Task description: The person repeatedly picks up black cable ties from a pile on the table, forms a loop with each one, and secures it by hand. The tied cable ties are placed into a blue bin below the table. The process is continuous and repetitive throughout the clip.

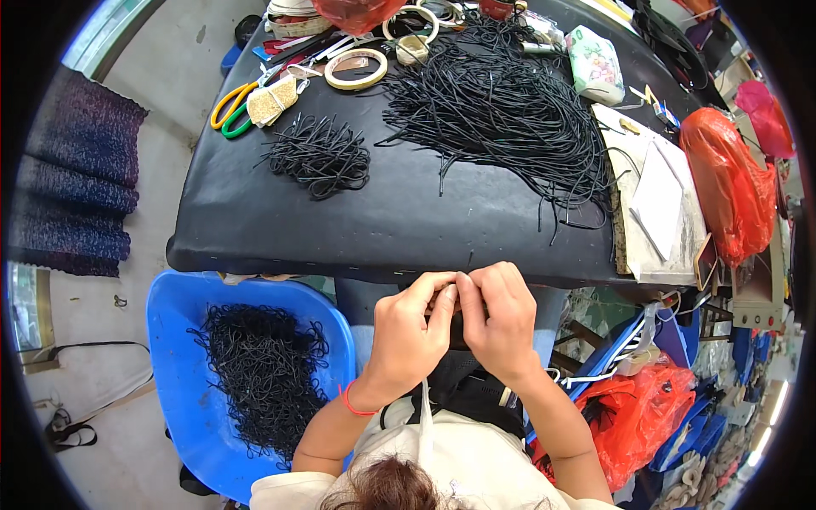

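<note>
Just off the front edge of the black-covered table (399, 229), my left hand (411, 330) and my right hand (501, 323) meet with their fingertips together. Both are closed in a pinch. Whatever sits between the fingers is too small and too hidden to name. Beyond them on the table spreads a large heap of long black cords (501, 115). A smaller tangle of short black cords (321, 158) lies to its left. Down at my left, a blue plastic tub (183, 408) holds many looped black cords (259, 374).
Scissors (231, 110) with orange and green handles and a tape roll (356, 70) lie at the back left. A tissue pack (595, 66) stands behind a board (633, 195) with white paper. Red plastic bags (727, 183) crowd the right side.
</note>
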Demonstrator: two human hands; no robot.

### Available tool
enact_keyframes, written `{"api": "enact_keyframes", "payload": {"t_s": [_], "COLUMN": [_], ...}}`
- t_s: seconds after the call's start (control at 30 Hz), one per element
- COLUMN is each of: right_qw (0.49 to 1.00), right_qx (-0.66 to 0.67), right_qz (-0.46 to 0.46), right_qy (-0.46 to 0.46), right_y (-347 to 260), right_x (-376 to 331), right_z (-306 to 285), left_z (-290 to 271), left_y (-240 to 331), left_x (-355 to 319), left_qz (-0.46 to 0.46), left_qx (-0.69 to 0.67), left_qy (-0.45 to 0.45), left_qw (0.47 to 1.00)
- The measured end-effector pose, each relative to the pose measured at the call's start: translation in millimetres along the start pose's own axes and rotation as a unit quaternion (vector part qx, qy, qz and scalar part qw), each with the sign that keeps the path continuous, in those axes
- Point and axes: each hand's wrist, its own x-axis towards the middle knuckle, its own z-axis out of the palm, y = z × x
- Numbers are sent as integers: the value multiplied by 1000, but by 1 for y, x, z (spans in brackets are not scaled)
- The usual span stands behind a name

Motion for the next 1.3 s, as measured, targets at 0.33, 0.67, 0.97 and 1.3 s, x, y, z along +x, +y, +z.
{"api": "enact_keyframes", "payload": {"t_s": [0.33,0.67,0.97,1.3], "right_qw": [835,989,986,963], "right_qx": [399,79,-153,-108], "right_qz": [367,127,-34,-237], "right_qy": [-93,8,49,-67], "right_y": [8,50,124,44], "right_x": [6,43,97,47], "right_z": [-12,-15,17,-3], "left_z": [-23,-61,-63,-23], "left_y": [-14,-33,-34,-17], "left_x": [16,75,75,39], "left_qz": [-216,72,158,146], "left_qx": [-391,152,358,181], "left_qy": [-116,232,356,50], "left_qw": [887,958,848,971]}}
